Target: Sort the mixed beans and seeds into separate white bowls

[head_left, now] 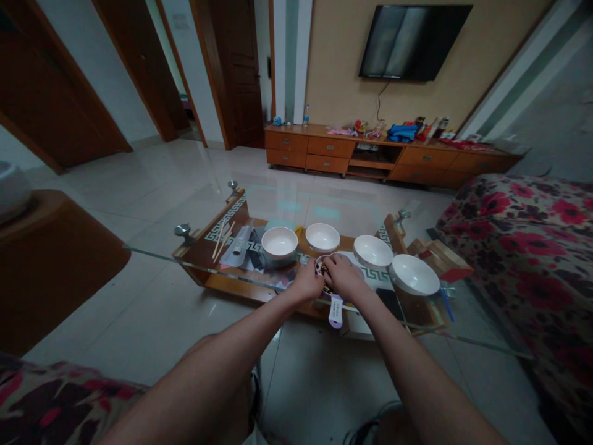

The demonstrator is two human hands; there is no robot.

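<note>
Both my hands meet over a small container with a purple-and-white handle (335, 311) near the front edge of the glass coffee table (152, 252). My left hand (307, 283) is closed at its left rim. My right hand (341, 276) is curled over its top, fingers together on dark mixed contents that I cannot make out. Several white bowls stand in an arc behind: one at the left (279, 243), one in the middle (322, 237), one to the right (373, 250) and the nearest at far right (414, 274).
Chopsticks (222, 240) and a grey packet (239, 246) lie on the table's lower wooden shelf. A floral sofa (532, 259) stands to the right, a dark wooden stand (50, 259) to the left. A TV cabinet (380, 154) lines the far wall across tiled floor.
</note>
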